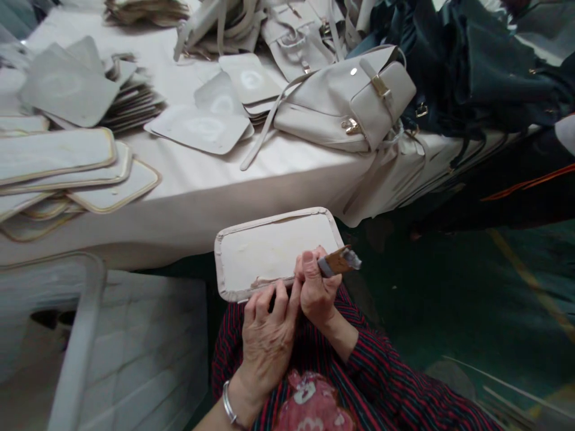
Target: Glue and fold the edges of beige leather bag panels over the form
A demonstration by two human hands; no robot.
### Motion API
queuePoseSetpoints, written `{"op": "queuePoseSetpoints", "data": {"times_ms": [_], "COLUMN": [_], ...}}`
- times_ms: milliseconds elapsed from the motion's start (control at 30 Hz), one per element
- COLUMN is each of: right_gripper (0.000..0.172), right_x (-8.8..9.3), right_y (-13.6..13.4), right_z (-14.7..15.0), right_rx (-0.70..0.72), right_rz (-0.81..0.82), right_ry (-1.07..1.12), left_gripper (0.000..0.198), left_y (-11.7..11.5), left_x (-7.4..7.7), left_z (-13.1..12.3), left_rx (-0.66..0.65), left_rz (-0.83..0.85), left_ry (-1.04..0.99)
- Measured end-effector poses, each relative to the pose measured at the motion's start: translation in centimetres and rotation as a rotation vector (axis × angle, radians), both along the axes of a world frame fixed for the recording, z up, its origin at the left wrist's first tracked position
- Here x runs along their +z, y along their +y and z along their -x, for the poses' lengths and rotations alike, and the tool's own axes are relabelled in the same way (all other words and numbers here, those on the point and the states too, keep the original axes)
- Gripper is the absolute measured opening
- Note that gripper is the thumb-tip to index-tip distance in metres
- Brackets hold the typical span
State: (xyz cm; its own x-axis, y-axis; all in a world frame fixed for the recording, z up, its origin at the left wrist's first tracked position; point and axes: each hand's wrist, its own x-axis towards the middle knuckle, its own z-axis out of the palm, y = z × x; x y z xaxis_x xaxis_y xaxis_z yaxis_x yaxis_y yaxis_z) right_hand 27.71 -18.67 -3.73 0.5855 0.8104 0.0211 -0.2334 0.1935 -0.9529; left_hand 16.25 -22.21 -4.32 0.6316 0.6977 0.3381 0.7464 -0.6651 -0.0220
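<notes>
A cream rounded-rectangle bag panel (269, 248) with a folded rim rests over my lap, below the table's edge. My left hand (268, 335) grips its near edge, fingers curled over the rim, a silver bangle on the wrist. My right hand (317, 284) is closed round a small wooden-handled brush (340, 261), held at the panel's lower right corner with the grey bristle end pointing right.
A white-covered table (269, 173) carries stacks of similar panels (67, 173), glued pieces (202, 126), a finished cream backpack (350, 102) and dark bags (471, 66). A white plastic crate (85, 347) stands at my left. Green floor (471, 299) lies to the right.
</notes>
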Motion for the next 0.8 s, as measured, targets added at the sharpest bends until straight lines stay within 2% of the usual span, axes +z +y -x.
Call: {"op": "queuePoseSetpoints", "data": {"times_ms": [67,167,233,267,333,400,433,600,700,800], "right_gripper": [0.042,0.044,0.047,0.049,0.05,0.049,0.048,0.045,0.046,0.049], "right_x": [0.1,1.1,2.2,2.8,3.6,3.7,3.4,1.8,1.6,1.9], "right_y": [0.8,3.3,5.9,7.3,10.0,12.0,12.7,13.3,13.4,14.1], "right_z": [-0.1,-2.1,-4.0,-4.9,-6.0,-6.2,-6.0,-5.2,-5.8,-6.6], "right_rx": [0.061,0.234,0.23,0.197,0.158,0.179,0.212,0.436,0.388,0.378], "right_rz": [0.038,0.094,0.028,-0.033,-0.148,-0.19,-0.174,0.011,0.022,0.066], "right_ry": [-0.006,0.027,0.073,0.1,0.123,0.079,0.025,-0.208,-0.216,-0.241], "left_gripper": [0.042,0.026,0.023,0.028,0.055,0.083,0.09,0.106,0.115,0.114], "left_y": [0.7,3.2,5.5,6.7,8.8,10.2,10.5,10.7,10.7,10.8], "left_x": [0.4,1.6,2.4,2.6,2.8,2.6,2.4,2.3,2.6,3.0], "left_z": [0.0,0.2,0.1,-0.2,-0.9,-1.8,-2.2,-2.7,-2.6,-2.8], "left_rx": [-0.048,-0.113,-0.076,-0.035,0.044,0.069,0.067,0.073,0.054,0.085], "left_rz": [0.036,0.182,0.231,0.218,0.175,0.194,0.228,0.348,0.365,0.364], "left_ry": [-0.05,-0.179,-0.243,-0.262,-0.268,-0.226,-0.195,-0.097,-0.092,-0.07]}}
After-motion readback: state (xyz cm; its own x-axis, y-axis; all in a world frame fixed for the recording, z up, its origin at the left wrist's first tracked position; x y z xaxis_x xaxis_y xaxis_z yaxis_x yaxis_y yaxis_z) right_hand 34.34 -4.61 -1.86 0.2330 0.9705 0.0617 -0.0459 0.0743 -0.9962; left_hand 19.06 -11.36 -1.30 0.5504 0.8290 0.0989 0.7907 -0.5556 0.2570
